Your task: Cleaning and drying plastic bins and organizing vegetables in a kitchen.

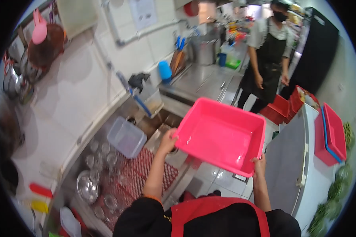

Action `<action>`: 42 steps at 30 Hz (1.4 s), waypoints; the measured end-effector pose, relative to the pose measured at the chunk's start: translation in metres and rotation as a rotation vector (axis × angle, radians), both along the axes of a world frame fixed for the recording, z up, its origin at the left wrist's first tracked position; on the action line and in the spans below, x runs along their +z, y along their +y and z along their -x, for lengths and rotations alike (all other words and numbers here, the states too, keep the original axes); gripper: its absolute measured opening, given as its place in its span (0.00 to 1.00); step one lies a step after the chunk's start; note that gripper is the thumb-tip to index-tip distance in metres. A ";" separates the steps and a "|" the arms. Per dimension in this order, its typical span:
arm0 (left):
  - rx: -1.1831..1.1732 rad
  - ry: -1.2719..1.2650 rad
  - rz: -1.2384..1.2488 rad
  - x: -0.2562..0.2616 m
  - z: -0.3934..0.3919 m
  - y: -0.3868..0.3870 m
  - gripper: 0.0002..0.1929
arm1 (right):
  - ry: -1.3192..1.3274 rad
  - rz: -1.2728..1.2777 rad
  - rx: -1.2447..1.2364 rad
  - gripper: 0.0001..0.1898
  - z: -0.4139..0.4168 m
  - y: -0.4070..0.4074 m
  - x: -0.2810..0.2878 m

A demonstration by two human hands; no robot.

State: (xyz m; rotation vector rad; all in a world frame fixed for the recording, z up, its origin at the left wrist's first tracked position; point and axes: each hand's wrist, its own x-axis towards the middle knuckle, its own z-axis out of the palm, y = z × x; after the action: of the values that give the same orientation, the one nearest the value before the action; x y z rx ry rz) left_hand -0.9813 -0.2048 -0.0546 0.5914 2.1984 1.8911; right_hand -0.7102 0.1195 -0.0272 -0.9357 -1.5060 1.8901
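Observation:
A pink rectangular plastic basin (216,136) is held up in front of me, tilted so that its inside shows; it has nothing in it but a few wet-looking glints. My left hand (168,142) grips its near left corner. At the near right corner, my right hand (258,164) has the rim between thumb and fingers. Below and left of the basin is a steel sink (169,118) with a drain. Next to it, a clear plastic container (127,137) rests by a red perforated mat (136,171), with several clear glasses (111,160) and a round metal bowl (87,187).
A co-worker in a dark apron (267,56) stands ahead beside red crates (277,109). On my right is a white chest freezer (310,166) bearing stacked pink and blue basins (329,136) and bagged greens (332,195). A steel counter (204,80) holds a large pot (203,49) and a knife block (178,60).

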 end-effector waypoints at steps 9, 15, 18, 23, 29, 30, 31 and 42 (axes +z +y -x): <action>0.510 -0.053 -0.120 -0.003 -0.026 0.060 0.20 | 0.312 0.133 0.054 0.25 0.174 0.056 -0.036; 0.114 -0.505 0.027 -0.031 -0.151 0.051 0.12 | 0.394 0.270 0.210 0.15 0.265 0.068 -0.045; -0.018 -0.828 0.162 -0.071 -0.218 0.033 0.13 | 0.387 0.311 0.319 0.13 0.293 0.088 -0.069; 0.087 -0.777 0.784 -0.152 -0.348 -0.014 0.18 | 0.298 0.306 0.387 0.17 0.246 0.077 -0.060; 0.591 -1.227 0.779 -0.235 -0.429 -0.124 0.24 | -0.123 0.097 0.662 0.09 0.101 0.111 -0.204; 0.812 -1.218 0.656 -0.247 -0.451 -0.164 0.25 | -0.260 0.072 0.651 0.09 0.076 0.078 -0.210; 0.967 -1.210 0.515 -0.265 -0.469 -0.178 0.27 | -0.378 0.038 0.706 0.12 0.046 0.070 -0.224; 1.177 -0.953 -0.852 -0.327 -0.437 -0.217 0.21 | -0.605 -0.067 1.143 0.07 -0.058 -0.141 -0.172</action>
State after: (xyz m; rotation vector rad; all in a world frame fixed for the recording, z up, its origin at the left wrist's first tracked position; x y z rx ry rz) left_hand -0.5444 -0.4218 -0.3812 -1.5639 0.9782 2.6297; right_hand -0.6520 -0.0214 -0.1994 -0.6662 -2.8788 2.3244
